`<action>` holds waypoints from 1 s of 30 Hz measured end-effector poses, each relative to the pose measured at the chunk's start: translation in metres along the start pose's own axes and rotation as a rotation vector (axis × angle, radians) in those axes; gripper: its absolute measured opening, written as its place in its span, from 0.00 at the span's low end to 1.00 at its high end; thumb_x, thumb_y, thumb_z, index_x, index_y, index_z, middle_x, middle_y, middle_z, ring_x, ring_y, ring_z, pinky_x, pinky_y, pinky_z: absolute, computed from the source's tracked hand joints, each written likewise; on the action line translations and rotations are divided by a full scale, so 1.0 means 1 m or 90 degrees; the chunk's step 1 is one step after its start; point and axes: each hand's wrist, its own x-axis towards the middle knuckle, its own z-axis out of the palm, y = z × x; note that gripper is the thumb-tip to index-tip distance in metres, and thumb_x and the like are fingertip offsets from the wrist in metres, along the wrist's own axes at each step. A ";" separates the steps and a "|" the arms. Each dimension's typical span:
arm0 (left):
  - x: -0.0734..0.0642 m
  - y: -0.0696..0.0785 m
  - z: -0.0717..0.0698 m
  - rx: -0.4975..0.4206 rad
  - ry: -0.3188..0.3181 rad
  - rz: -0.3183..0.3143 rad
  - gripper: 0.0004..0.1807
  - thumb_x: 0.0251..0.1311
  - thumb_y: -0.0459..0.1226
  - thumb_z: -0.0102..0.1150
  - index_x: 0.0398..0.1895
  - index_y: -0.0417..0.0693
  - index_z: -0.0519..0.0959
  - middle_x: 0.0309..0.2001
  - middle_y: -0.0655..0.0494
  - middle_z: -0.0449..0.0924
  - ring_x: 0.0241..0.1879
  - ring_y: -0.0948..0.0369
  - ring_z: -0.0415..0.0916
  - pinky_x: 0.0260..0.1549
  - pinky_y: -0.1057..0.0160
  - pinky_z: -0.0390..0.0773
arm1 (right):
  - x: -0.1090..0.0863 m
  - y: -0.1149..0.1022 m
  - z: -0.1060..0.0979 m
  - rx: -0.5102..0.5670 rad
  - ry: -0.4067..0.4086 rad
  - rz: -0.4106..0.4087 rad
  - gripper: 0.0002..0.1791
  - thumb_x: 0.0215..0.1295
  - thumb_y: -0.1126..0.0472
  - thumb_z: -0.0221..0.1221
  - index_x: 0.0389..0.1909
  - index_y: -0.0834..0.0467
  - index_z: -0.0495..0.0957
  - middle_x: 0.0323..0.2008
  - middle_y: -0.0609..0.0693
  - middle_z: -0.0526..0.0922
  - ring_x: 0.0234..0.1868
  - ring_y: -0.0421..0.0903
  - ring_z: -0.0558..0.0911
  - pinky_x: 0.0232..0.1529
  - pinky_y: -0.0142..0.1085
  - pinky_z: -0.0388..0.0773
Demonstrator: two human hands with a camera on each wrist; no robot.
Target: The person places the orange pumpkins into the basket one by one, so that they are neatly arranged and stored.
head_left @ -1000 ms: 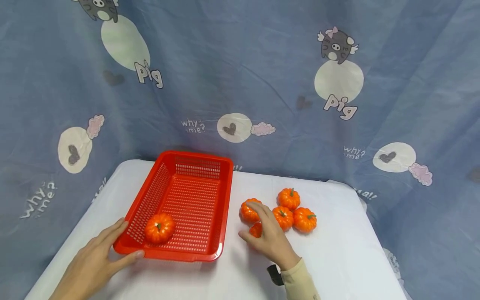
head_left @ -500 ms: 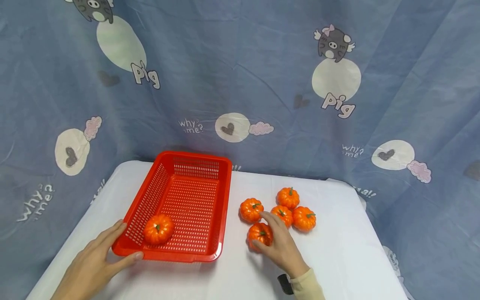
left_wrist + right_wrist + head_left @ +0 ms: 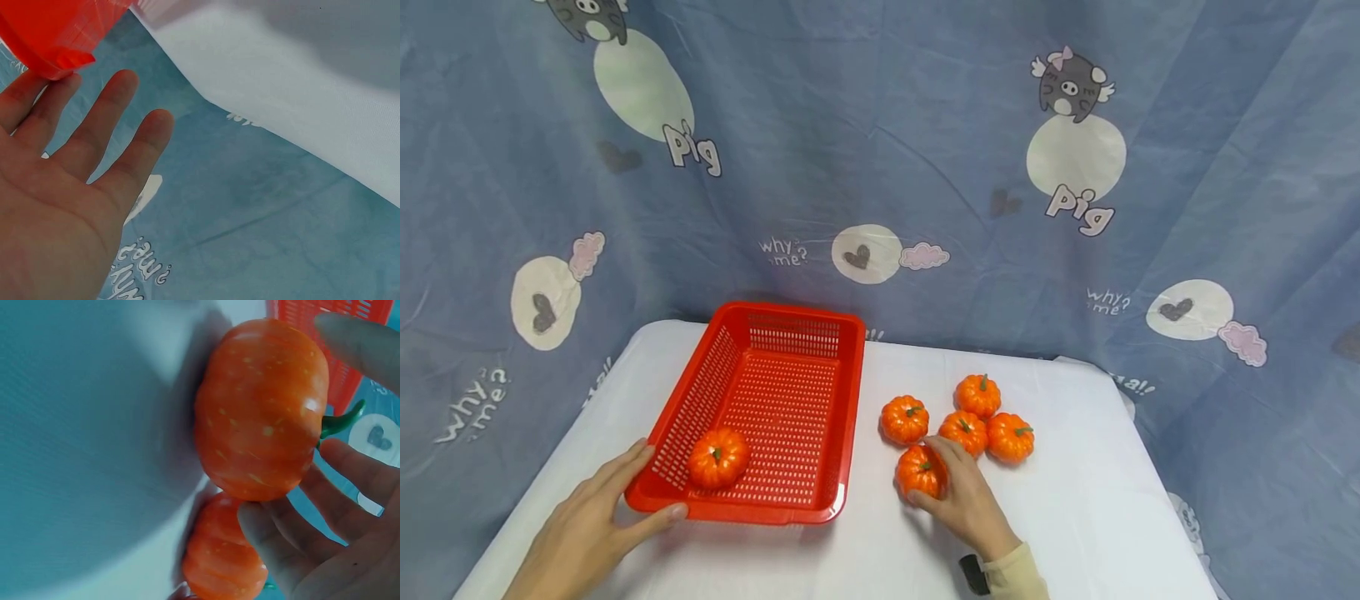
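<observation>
An orange toy pumpkin with a green stem lies on the white table, and my right hand holds it from the right side. In the right wrist view the fingers bend around this pumpkin, with the thumb across from them. My left hand rests at the near left corner of a red plastic basket. Its fingers are fairly straight, and some fingertips touch the basket rim. One pumpkin sits inside the basket at the near left.
Right behind the held pumpkin lies another pumpkin. Three more, a far one, a middle one and a right one, cluster beside my right hand. A blue printed curtain hangs behind the white table.
My right hand has moved down and right from over the pumpkins to the nearest one, and its fingers have closed in around it. The left hand and basket stay put.
</observation>
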 end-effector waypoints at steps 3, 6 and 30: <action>0.000 0.000 0.001 -0.001 -0.004 -0.006 0.69 0.45 0.78 0.57 0.78 0.36 0.54 0.74 0.29 0.56 0.66 0.29 0.57 0.55 0.20 0.55 | -0.001 0.003 0.002 -0.006 0.000 0.000 0.41 0.51 0.54 0.78 0.67 0.56 0.74 0.66 0.54 0.74 0.67 0.55 0.73 0.69 0.54 0.68; 0.000 0.000 0.001 -0.001 -0.004 -0.007 0.69 0.45 0.78 0.57 0.78 0.36 0.54 0.74 0.29 0.56 0.66 0.29 0.57 0.55 0.20 0.55 | -0.002 0.005 0.004 -0.013 0.009 -0.010 0.39 0.51 0.56 0.78 0.65 0.57 0.76 0.66 0.54 0.74 0.66 0.56 0.74 0.69 0.53 0.69; -0.001 0.000 0.001 -0.011 0.006 -0.002 0.70 0.44 0.78 0.58 0.79 0.38 0.53 0.74 0.30 0.56 0.65 0.30 0.59 0.55 0.20 0.56 | -0.003 0.008 0.004 -0.001 0.028 0.001 0.39 0.48 0.54 0.79 0.63 0.55 0.77 0.63 0.53 0.76 0.64 0.55 0.76 0.67 0.53 0.72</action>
